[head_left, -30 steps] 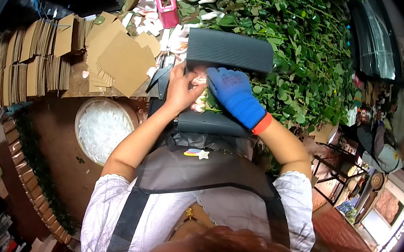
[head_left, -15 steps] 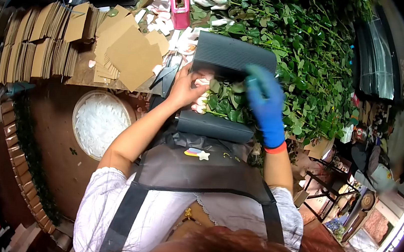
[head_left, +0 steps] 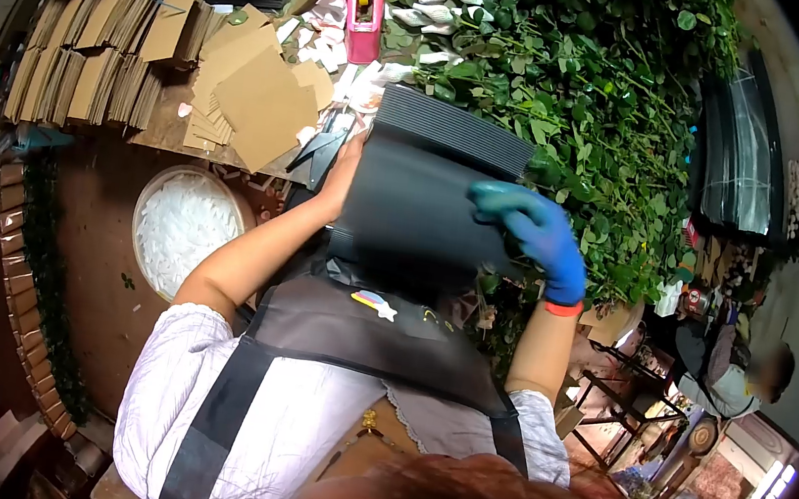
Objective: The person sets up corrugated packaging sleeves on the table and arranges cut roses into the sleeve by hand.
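Note:
A black sheet with a ribbed strip (head_left: 454,129) and a smooth flap (head_left: 406,196) lies folded over in front of my chest. It covers the pale pink roses that showed between its two ends before. My bare left hand (head_left: 343,175) is at the sheet's left edge; its fingers are hidden behind the sheet. On the right, my right hand (head_left: 532,228), in a blue glove with green fingertips, has its fingers bent together on the flap near its right edge. Scissors (head_left: 317,152) lie just beyond my left hand.
Rose stems with leaves (head_left: 594,124) are heaped at the back right. A pink tape dispenser (head_left: 363,16) stands at the back. Cardboard pieces (head_left: 263,98) and stacks of card (head_left: 107,34) are left. Below is a tub of white pieces (head_left: 184,233). Another person (head_left: 728,375) is far right.
The sheet's far part has come over towards me, covering the roses. My right hand has moved slightly down with it. My left hand's fingers, visible at the roses before, are now hidden.

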{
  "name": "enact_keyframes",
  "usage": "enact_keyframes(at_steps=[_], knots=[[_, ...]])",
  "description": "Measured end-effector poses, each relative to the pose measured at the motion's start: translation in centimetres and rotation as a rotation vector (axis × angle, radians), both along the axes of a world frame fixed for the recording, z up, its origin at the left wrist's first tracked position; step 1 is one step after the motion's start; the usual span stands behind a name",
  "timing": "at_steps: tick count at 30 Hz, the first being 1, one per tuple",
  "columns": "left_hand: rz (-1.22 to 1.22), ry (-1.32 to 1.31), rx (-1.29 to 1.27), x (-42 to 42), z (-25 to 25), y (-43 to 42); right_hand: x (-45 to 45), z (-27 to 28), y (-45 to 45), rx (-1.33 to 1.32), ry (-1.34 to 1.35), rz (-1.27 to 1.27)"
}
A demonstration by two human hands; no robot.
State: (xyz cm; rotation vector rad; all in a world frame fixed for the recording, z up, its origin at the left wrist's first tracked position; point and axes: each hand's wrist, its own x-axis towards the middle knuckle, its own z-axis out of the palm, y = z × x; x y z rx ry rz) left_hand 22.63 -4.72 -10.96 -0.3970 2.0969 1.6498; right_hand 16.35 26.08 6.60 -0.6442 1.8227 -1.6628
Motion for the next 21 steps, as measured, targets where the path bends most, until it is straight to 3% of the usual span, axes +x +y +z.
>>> enact_keyframes(at_steps=[1, 2, 3, 5, 6, 7, 9, 11, 13, 15, 17, 18, 21], knots=[[-0.097, 0.345, -0.367, 0.1, -0.1, -0.1, 0.4, 0.4, -1.9, 0.341, -0.103, -0.057], [-0.085, 0.319, -0.287, 0.2, 0.3, -0.3, 1.1, -1.7, -3.8, 0.27, 0.192, -0.08], [-0.184, 0.406, -0.236, 0.1, 0.9, -1.2, 1.8, -2.1, -3.8, 0.523, 0.161, 0.004], [-0.376, 0.573, -0.131, -0.7, 1.9, -4.2, 2.2, -4.4, -5.1, 0.811, 0.518, 0.281], [-0.428, 0.559, -0.229, -0.7, 2.1, -5.6, 2.6, -5.3, -5.6, 0.922, 0.537, 0.34], [-0.653, 0.37, -0.565, -1.1, 5.7, -6.3, 2.9, -5.9, -6.3, 1.034, 0.558, 0.398], [-0.798, 0.357, -0.846, -1.2, 9.5, -5.5, 2.9, -5.8, -7.2, 1.174, 0.564, 0.492], [-0.662, 0.726, -0.749, -0.6, 9.7, -3.0, 2.6, -4.9, -8.0, 1.229, 0.538, 0.574], [-0.691, 1.04, -0.54, -1.5, 8.2, -0.9, 2.7, -5.1, -8.0, 1.193, 0.57, 0.543], [-0.767, 1.127, -0.583, -1.2, 4.6, 0.1, 2.6, -5.3, -7.2, 1.044, 0.567, 0.491], [-0.795, 1.115, -0.599, -1.5, 4.2, 0.2, 2.5, -4.2, -6.5, 0.778, 0.517, 0.423], [-0.82, 1.106, -0.607, -1.5, 4.0, 0.0, 2.4, -3.2, -5.8, 0.616, 0.22, 0.414], [-0.836, 1.098, -0.65, -1.4, 3.6, 0.0, 3.8, -2.2, -5.7, 0.335, 0.091, 0.465]])
